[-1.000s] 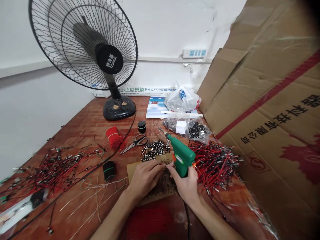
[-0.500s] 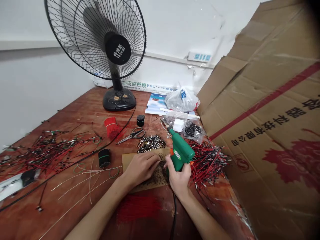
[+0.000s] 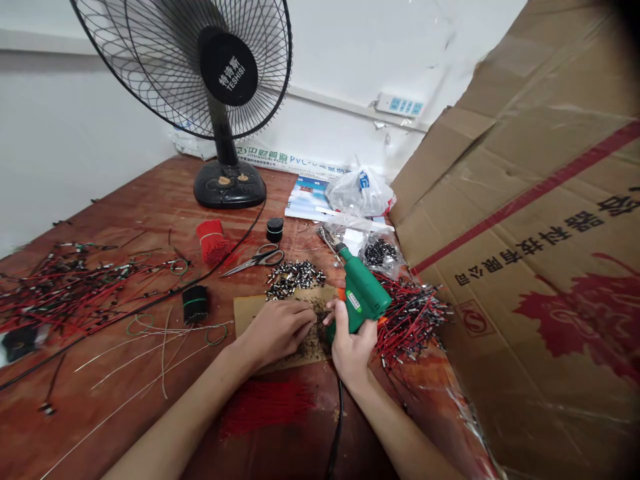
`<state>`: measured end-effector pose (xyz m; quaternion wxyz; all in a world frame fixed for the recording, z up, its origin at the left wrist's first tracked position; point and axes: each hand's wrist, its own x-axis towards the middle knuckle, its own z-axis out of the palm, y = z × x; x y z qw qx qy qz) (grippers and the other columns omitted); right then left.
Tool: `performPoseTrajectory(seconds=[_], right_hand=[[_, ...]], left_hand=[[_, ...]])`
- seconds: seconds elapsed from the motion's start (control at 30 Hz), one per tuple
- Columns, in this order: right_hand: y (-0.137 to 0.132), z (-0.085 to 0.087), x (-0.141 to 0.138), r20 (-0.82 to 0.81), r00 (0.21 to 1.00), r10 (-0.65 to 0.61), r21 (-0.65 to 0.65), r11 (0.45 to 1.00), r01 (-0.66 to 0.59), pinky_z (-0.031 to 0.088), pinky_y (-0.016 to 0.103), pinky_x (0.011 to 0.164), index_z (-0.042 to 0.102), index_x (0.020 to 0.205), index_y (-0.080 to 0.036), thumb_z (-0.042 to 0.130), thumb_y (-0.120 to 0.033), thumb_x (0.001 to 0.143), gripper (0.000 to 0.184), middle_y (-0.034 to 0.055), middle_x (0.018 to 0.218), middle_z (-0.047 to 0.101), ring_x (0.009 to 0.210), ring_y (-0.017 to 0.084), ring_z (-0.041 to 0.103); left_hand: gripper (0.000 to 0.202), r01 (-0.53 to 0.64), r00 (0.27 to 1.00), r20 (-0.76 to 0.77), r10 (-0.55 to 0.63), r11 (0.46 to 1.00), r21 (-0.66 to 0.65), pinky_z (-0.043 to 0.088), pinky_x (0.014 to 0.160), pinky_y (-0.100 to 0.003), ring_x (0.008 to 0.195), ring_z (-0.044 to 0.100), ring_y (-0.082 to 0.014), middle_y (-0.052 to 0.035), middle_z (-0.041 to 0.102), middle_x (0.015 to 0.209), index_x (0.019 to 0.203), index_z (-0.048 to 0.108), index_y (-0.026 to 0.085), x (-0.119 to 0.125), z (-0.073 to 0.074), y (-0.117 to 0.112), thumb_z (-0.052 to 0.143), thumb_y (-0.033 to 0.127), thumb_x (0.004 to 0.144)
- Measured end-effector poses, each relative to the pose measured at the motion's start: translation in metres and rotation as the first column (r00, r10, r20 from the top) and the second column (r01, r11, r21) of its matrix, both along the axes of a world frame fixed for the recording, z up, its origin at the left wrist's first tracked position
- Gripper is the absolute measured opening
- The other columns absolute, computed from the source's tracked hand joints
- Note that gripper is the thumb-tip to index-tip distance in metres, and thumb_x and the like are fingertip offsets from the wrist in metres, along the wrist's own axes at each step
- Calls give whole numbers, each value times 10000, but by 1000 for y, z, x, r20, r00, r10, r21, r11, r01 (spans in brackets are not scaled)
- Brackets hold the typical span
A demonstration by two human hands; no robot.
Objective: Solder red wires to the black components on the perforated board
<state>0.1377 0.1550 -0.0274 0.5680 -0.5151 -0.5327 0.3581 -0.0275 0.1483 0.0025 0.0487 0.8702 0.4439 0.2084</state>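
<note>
Tabletop [image 3: 120, 207] bears one fan [image 3: 229, 70]; right grip [image 3: 353, 347] wraps one green gun [image 3: 366, 290]; left grip [image 3: 277, 330], closure and contents unclear.

The table [image 3: 135, 210] has a reddish-brown surface, and on its far part stands a black fan [image 3: 230, 192]. In the middle lie scissors [image 3: 247, 264], a tied red bundle [image 3: 213, 245], and a heap of small black-and-silver parts [image 3: 294, 278] next to a brown sheet [image 3: 244, 313]. Red wires [image 3: 95, 287] are scattered at the left, and a wire heap [image 3: 407, 317] lies at the right.
</note>
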Motion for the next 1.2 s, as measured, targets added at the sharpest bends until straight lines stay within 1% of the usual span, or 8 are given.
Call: performPoseTrajectory(seconds=[0.13, 0.3, 0.37, 0.57, 0.73, 0.87, 1.03, 1.2], right_hand=[[0, 2, 0, -24, 1000, 0, -2, 1000, 0, 544, 139, 707, 604, 915, -42, 539, -413, 877, 378, 110, 893, 669, 673, 33, 630], [-1, 3, -2, -40, 999, -22, -5, 1000, 22, 547, 144, 697, 586, 915, -52, 554, -419, 867, 372, 112, 890, 668, 668, 37, 630], [-1, 4, -2, -41, 999, -30, -5, 1000, 30, 543, 141, 684, 580, 898, -53, 551, -419, 869, 369, 105, 858, 664, 659, 38, 628], [-2, 6, -5, -35, 998, -44, -4, 999, 43, 542, 134, 664, 578, 968, -44, 541, -416, 875, 385, 105, 865, 664, 638, 30, 620], [-2, 4, -5, -18, 997, -74, -4, 997, 74, 534, 120, 658, 565, 861, -34, 564, -393, 863, 360, 112, 806, 665, 642, 38, 631], [-1, 4, -5, -18, 996, -92, 7, 996, 92, 534, 132, 651, 570, 851, -32, 568, -384, 863, 352, 120, 834, 671, 642, 42, 634], [1, 6, -4, -12, 993, -114, 14, 993, 115, 538, 127, 673, 556, 763, -42, 587, -370, 852, 342, 98, 750, 654, 655, 45, 636], [2, 4, -5, -47, 991, -123, 10, 992, 124, 555, 156, 662, 527, 887, -59, 579, -383, 858, 330, 102, 829, 662, 655, 51, 636]], left_hand=[[196, 13, 999, -35, -15, 998, -59, 330, 675, -277, 756, 533, -130, 6, 600, 817, 827, 580, 198, 1, 4, 0, 425, 221, 944], [194, 23, 999, -44, -28, 995, -99, 332, 802, -320, 869, 513, -163, 3, 610, 858, 828, 569, 203, 2, 8, -1, 421, 249, 945], [185, 22, 999, -30, -26, 993, -116, 323, 819, -331, 894, 506, -168, 0, 614, 882, 840, 571, 202, 2, 7, -1, 425, 248, 943], [184, 33, 999, -20, -36, 990, -139, 304, 809, -340, 893, 491, -171, 0, 609, 892, 840, 574, 201, 2, 7, -1, 430, 256, 941], [160, 31, 999, -9, -33, 989, -145, 297, 822, -333, 884, 501, -161, 2, 605, 877, 814, 571, 192, 5, 7, -1, 464, 227, 927], [148, 38, 999, -5, -39, 994, -103, 302, 806, -330, 844, 491, -166, -8, 594, 840, 809, 563, 186, 6, 4, -1, 470, 213, 921], [55, 25, 999, 41, -19, 990, -137, 311, 794, -326, 830, 498, -165, 8, 594, 861, 926, 535, 205, 5, 4, -3, 496, 193, 888], [113, 26, 997, 73, -14, 985, -169, 323, 810, -323, 848, 510, -162, 16, 583, 884, 980, 504, 219, 7, 4, -4, 515, 196, 870]])
